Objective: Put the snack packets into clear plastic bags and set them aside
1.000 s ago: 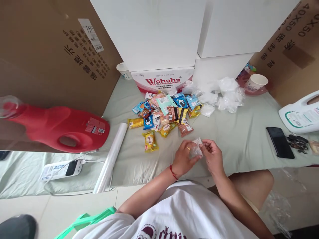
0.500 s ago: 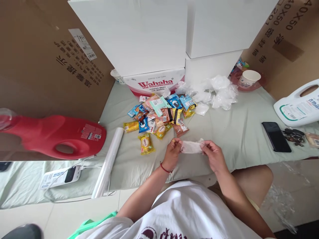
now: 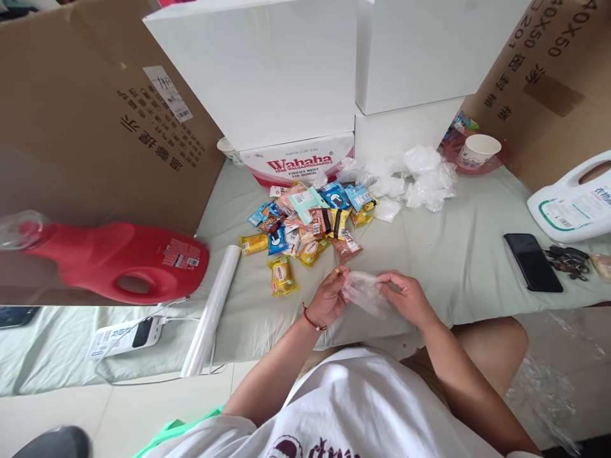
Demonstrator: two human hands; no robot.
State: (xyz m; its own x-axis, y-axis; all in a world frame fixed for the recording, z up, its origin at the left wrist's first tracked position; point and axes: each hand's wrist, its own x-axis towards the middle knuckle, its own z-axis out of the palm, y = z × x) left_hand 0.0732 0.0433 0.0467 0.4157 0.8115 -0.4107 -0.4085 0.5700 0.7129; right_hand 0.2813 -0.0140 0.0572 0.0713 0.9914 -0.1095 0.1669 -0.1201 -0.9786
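A thin clear plastic bag (image 3: 366, 295) is stretched between my two hands, low over the front of the cloth-covered surface. My left hand (image 3: 330, 298) pinches its left side, a red cord round the wrist. On the other side, my right hand (image 3: 403, 294) grips the bag's upper right edge between thumb and fingers. Just beyond the hands lies a heap of wrapped snacks (image 3: 305, 222) in blue, yellow, brown and mint packets. One yellow snack packet (image 3: 281, 276) lies apart, nearer to me. Crumpled clear bags (image 3: 422, 178) are piled behind and to the right.
A red jug (image 3: 128, 262) lies at left beside a white plastic roll (image 3: 210, 312) and a power bank (image 3: 126, 337). White boxes (image 3: 258, 70) stand behind. At right are a phone (image 3: 533, 262), keys (image 3: 567, 262), a white detergent bottle (image 3: 573, 207) and a paper cup (image 3: 480, 149).
The bag, earlier a flat narrow strip pulled between both hands, now hangs wider and looser. My right hand has shifted slightly. The view has moved a little.
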